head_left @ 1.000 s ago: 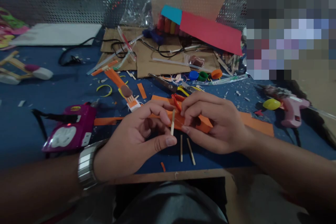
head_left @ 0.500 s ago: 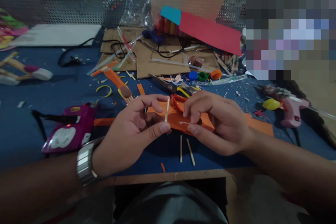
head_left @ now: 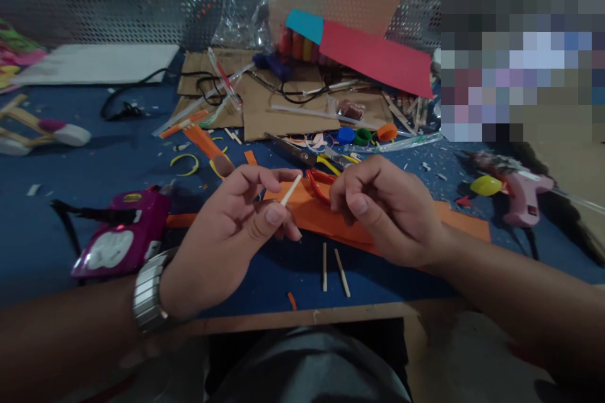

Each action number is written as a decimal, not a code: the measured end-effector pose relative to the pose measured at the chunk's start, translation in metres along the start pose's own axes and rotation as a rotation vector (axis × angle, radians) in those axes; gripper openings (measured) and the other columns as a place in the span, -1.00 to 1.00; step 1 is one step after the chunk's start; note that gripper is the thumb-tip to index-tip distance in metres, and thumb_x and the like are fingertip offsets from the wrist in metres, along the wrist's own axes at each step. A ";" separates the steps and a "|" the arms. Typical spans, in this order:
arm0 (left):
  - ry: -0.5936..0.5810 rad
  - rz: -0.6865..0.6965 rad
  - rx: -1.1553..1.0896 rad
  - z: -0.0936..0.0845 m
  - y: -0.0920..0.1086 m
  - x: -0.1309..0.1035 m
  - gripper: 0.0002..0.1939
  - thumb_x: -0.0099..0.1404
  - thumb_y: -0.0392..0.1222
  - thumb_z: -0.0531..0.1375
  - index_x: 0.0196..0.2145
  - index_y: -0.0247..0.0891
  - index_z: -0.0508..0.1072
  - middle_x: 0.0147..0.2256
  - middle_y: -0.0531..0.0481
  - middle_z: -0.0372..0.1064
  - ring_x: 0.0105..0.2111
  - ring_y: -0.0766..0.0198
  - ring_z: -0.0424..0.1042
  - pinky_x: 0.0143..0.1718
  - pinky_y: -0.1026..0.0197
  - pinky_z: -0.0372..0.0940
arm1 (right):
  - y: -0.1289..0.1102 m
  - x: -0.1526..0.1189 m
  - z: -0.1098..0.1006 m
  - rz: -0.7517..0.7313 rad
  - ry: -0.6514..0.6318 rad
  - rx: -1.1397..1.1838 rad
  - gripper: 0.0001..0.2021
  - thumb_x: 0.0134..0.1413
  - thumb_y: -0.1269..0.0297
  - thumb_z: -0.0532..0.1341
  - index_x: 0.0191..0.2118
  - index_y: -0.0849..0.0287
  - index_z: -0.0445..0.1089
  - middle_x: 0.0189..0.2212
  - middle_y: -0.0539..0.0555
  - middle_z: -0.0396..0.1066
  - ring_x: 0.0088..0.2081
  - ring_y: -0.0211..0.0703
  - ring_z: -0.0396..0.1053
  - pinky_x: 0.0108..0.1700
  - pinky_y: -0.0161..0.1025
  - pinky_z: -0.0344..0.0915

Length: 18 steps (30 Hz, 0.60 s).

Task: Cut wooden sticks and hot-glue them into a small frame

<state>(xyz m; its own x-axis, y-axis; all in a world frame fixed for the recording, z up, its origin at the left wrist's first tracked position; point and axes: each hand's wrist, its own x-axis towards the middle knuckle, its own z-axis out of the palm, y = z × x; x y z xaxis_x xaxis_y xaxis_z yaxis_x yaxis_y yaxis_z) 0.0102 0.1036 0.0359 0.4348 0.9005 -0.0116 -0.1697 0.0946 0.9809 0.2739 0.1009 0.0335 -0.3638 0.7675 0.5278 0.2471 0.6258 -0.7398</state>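
Observation:
My left hand [head_left: 227, 233], with a metal watch [head_left: 150, 295] at its wrist, pinches a short pale stick [head_left: 292, 189] that slants up to the right. To its right is my right hand [head_left: 390, 211], its fingers curled and its thumb against the index finger; whether anything is between them cannot be made out. Beneath and behind both hands lies orange paper [head_left: 312, 211], with red scissor handles [head_left: 317, 184] on it. Two more pale sticks, one upright in view [head_left: 324, 267] and one tilted [head_left: 342, 273], lie on the blue table [head_left: 265, 283] near its front edge.
A purple device [head_left: 120, 236] sits at the left and a pink glue gun [head_left: 524, 198] at the right. Behind the hands are pliers [head_left: 302, 154], coloured caps [head_left: 363, 136], cardboard [head_left: 283, 116] and red paper [head_left: 378, 60]. A stick model [head_left: 28, 129] is at the far left.
The stick in my left hand has tilted from nearly upright to slanting right. My right thumb has drawn up against the curled fingers, and the thin pale strand near its fingertips no longer shows.

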 end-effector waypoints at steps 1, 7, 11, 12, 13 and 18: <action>-0.014 -0.005 -0.010 0.000 0.000 0.000 -0.68 0.52 0.07 0.46 -0.07 -0.12 0.46 0.10 0.03 0.58 -0.31 0.43 0.64 -0.11 0.33 0.59 | 0.000 0.000 0.000 -0.002 -0.003 -0.004 -0.84 0.57 0.18 0.27 -0.14 0.08 0.39 -0.33 0.01 0.53 -0.40 -0.25 0.42 -0.35 -0.24 0.37; -0.182 -0.039 -0.026 0.002 0.000 0.001 -0.63 0.50 0.09 0.47 -0.04 -0.14 0.44 -0.09 0.04 0.50 -0.32 0.38 0.63 -0.20 0.32 0.57 | 0.002 0.007 0.002 -0.188 -0.056 -0.131 -0.87 0.42 0.31 0.46 -0.02 0.14 0.55 -0.26 0.03 0.64 -0.30 -0.24 0.55 -0.23 -0.27 0.50; -0.249 -0.082 -0.041 0.004 0.001 0.000 -0.60 0.48 0.07 0.49 -0.01 -0.15 0.42 -0.17 0.06 0.47 -0.31 0.36 0.61 -0.22 0.33 0.55 | 0.003 0.006 0.003 -0.255 -0.092 -0.165 -0.85 0.42 0.31 0.48 0.04 0.14 0.66 -0.21 0.06 0.67 -0.23 -0.23 0.60 -0.17 -0.28 0.56; -0.253 -0.089 -0.052 0.004 0.000 -0.001 -0.59 0.47 0.05 0.51 0.00 -0.14 0.42 -0.16 0.06 0.47 -0.30 0.35 0.60 -0.22 0.33 0.54 | 0.003 0.006 0.003 -0.258 -0.089 -0.169 -0.87 0.43 0.31 0.48 0.01 0.14 0.68 -0.22 0.06 0.65 -0.24 -0.24 0.59 -0.19 -0.29 0.56; -0.254 -0.094 -0.059 0.004 0.000 -0.001 -0.59 0.45 0.03 0.53 -0.01 -0.14 0.43 -0.15 0.06 0.47 -0.29 0.36 0.59 -0.22 0.33 0.54 | 0.004 0.005 0.003 -0.263 -0.086 -0.167 -0.89 0.43 0.30 0.48 -0.01 0.14 0.70 -0.23 0.05 0.65 -0.25 -0.25 0.59 -0.20 -0.30 0.56; -0.238 -0.125 -0.069 0.005 -0.002 -0.002 -0.56 0.36 -0.05 0.59 -0.03 -0.13 0.45 -0.19 0.08 0.46 -0.29 0.36 0.54 -0.24 0.34 0.50 | 0.004 0.004 0.002 -0.284 -0.073 -0.126 -0.88 0.38 0.32 0.52 -0.03 0.19 0.73 -0.22 0.07 0.65 -0.25 -0.28 0.59 -0.20 -0.32 0.57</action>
<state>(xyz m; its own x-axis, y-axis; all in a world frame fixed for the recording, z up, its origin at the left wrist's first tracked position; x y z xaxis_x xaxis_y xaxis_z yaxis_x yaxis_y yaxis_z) 0.0144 0.0995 0.0349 0.6505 0.7555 -0.0776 -0.1580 0.2346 0.9592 0.2715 0.1064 0.0314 -0.4965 0.5506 0.6710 0.2338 0.8293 -0.5075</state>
